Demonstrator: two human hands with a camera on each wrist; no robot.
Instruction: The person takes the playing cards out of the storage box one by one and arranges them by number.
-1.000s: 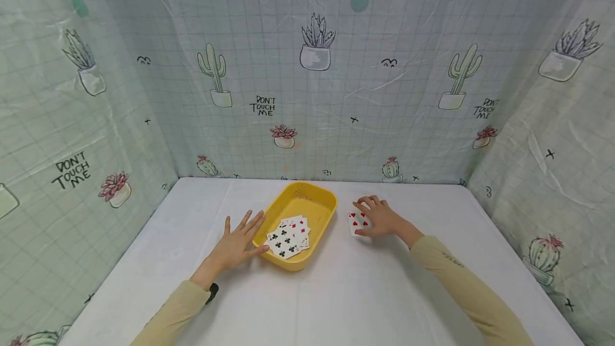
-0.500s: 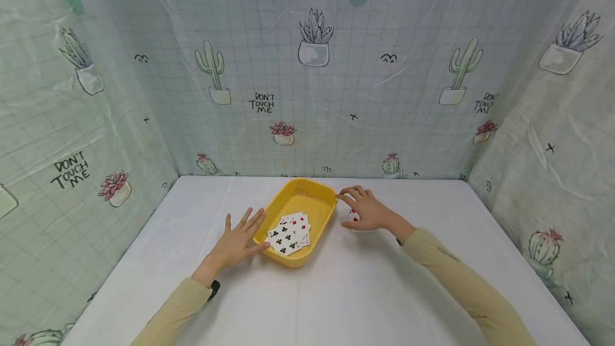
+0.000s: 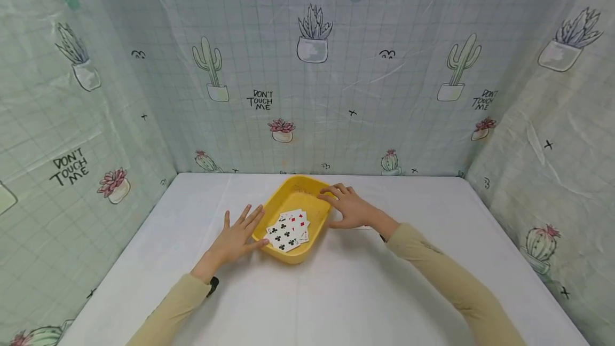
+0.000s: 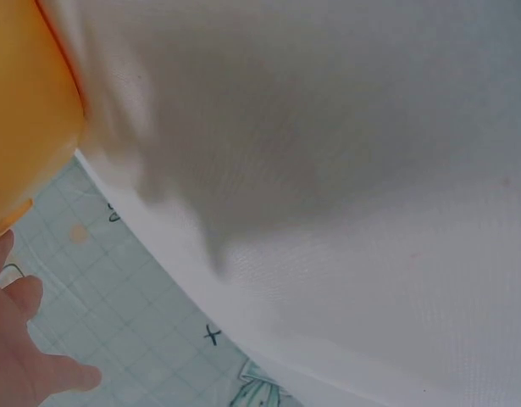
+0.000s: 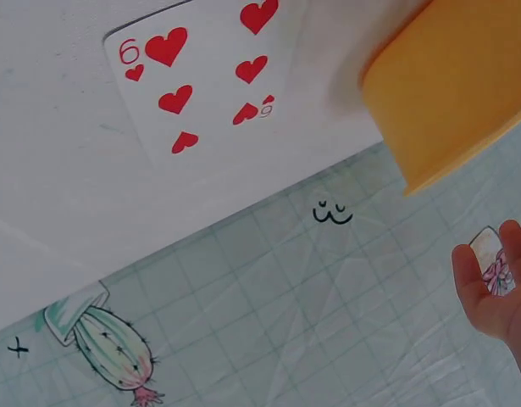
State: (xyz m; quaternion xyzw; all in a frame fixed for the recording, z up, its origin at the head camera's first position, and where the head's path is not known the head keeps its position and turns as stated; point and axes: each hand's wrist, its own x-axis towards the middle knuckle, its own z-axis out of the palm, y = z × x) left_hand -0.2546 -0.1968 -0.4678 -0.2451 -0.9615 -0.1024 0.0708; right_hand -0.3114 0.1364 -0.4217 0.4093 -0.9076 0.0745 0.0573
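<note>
A yellow plastic tray (image 3: 317, 215) stands on the white table between the two hands. Several playing cards (image 3: 284, 234) lie face up in its near half, a clubs card on top. My left hand (image 3: 230, 243) has its fingers spread, with fingertips and thumb right at the tray's left rim. On the other side, my right hand (image 3: 349, 210) reaches over the tray's right rim with fingers slightly bent and thumb low beside the wall. Beneath that hand a six of hearts (image 5: 213, 76) lies flat on the table, mostly hidden in the head view.
The white tabletop (image 3: 336, 292) extends in front of and around the tray. A pale green curtain (image 3: 384, 95) printed with cacti closes off the back and both sides of the table.
My right hand has left the six of hearts and shifted left to the tray's right rim. The card stays on the table. My left hand keeps its place at the tray.
</note>
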